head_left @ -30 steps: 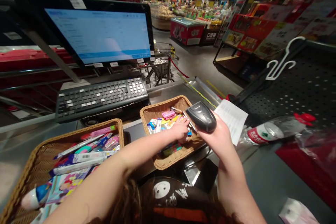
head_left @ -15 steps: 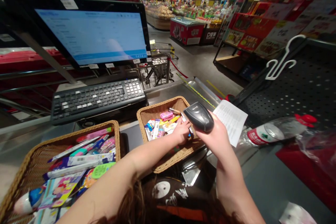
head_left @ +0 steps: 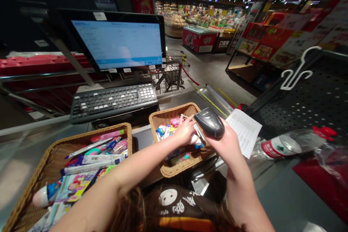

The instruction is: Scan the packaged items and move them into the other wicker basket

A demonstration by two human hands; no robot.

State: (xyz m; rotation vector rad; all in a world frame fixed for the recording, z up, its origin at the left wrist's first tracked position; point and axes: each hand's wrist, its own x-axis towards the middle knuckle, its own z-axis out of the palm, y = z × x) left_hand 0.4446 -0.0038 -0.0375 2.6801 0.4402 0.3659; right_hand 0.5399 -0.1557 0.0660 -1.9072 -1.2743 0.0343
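My right hand (head_left: pixel 228 139) is wrapped round a dark grey handheld barcode scanner (head_left: pixel 210 122), its head pointing left above the right wicker basket (head_left: pixel 178 171). My left hand (head_left: pixel 186 131) is inside that basket, just left of the scanner head. Its fingers are bent together among the small packets, and what they grip is too small to make out. Close to its fingertips is a thin, dark-and-white stick-like item (head_left: pixel 200 133). A pink item (head_left: pixel 175 121) and several small colourful packages lie around the hand. My left forearm hides part of the basket.
To the left, another wicker basket (head_left: pixel 35 174) holds several wrapped items. Behind it are a keyboard (head_left: pixel 114 101) and a monitor (head_left: pixel 122 45). A printed sheet (head_left: pixel 244 132), a plastic bottle (head_left: pixel 282 145) lying on its side and a white hanger (head_left: pixel 299 70) are on the right.
My left hand has shifted left and up within the right basket, uncovering items near its front. The scanner stays in my right hand above the basket. The whole view has shifted slightly.
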